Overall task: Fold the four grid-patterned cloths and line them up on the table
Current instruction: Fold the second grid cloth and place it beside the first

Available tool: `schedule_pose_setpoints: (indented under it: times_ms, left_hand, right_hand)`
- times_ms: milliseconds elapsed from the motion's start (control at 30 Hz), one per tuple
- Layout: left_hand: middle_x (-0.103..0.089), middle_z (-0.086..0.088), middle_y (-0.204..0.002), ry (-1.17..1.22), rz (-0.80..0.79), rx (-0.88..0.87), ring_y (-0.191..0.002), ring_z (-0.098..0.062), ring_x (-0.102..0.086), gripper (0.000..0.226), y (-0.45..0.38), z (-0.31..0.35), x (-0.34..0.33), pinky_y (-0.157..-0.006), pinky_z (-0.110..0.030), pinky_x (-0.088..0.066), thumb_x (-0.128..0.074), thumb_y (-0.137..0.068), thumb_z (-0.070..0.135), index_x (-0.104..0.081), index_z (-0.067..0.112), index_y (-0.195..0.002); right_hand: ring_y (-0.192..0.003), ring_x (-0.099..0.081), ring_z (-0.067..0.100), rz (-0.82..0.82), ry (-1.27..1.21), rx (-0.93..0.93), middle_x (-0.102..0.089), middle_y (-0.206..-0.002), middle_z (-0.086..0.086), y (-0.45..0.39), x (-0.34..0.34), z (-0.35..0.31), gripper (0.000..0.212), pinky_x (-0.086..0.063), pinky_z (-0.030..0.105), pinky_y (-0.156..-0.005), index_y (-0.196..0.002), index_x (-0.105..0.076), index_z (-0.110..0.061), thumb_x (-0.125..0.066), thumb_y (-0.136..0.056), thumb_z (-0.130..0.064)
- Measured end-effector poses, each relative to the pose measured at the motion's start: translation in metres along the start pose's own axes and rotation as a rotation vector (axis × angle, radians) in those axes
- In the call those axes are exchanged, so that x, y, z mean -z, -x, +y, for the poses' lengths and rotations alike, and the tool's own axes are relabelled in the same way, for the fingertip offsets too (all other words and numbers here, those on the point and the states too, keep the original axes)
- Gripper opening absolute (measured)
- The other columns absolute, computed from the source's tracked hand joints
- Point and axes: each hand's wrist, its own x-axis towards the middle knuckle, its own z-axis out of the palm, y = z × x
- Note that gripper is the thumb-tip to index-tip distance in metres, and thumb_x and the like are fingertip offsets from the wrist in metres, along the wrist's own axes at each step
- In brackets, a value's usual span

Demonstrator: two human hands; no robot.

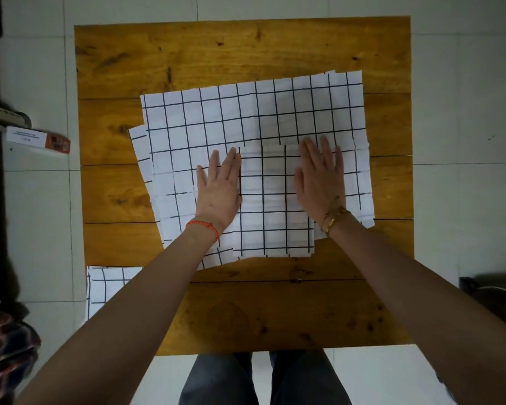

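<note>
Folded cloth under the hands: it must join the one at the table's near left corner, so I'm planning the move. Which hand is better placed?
Probably the left hand: it lies flat along the folded cloth on the side facing the corner cloth.

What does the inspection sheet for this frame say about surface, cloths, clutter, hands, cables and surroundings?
Surface: wooden table, planked, knots showing.
Job's things: folded cloth lies on spread cloths; another folded cloth at the near left edge, partly hidden by the forearm.
Clutter: nothing seen on the table.
Hands: left hand and right hand flat, fingers straight, flanking the folded cloth.
Cables: nothing seen.
Surroundings: tiled floor; small box on the floor left.
</note>
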Motion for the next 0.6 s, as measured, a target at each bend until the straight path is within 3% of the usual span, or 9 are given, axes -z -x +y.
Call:
schedule_pose_setpoints:
  times_ms: [200,433,600]
  left_hand:
    - [0.011,0.002,-0.162,0.007,0.041,-0.02,-0.148,-0.03,0.009,0.073,0.004,-0.003,-0.004,-0.119,-0.055,-0.007,-0.04,-0.1,0.024,0.008,0.014,-0.154]
    - [0.003,0.0,-0.163,0.015,0.044,-0.075,-0.149,-0.029,0.007,0.063,0.043,-0.006,-0.026,-0.118,-0.056,-0.009,-0.032,-0.101,0.026,-0.002,0.012,-0.155]
    - [0.008,0.0,-0.163,-0.036,0.0,-0.113,-0.149,-0.028,0.01,0.062,0.09,-0.004,-0.053,-0.117,-0.057,-0.012,-0.025,-0.101,0.03,0.001,0.013,-0.154]
  right_hand:
    - [-0.146,-0.012,0.029,-0.108,0.014,0.288,-0.024,-0.155,0.007,-0.002,-0.003,-0.046,0.054,-0.013,0.052,-0.117,-0.148,-0.025,-0.009,-0.025,-0.098,-0.028]
    - [-0.147,0.0,0.028,-0.182,-0.015,0.233,-0.01,-0.159,0.002,0.0,-0.006,-0.058,0.056,-0.007,0.052,-0.117,-0.15,-0.014,-0.012,-0.029,-0.098,-0.028]
    - [-0.146,0.001,0.028,-0.203,-0.031,0.233,-0.009,-0.159,0.0,0.001,-0.004,-0.059,0.057,-0.006,0.053,-0.117,-0.151,-0.015,-0.013,-0.03,-0.097,-0.027]
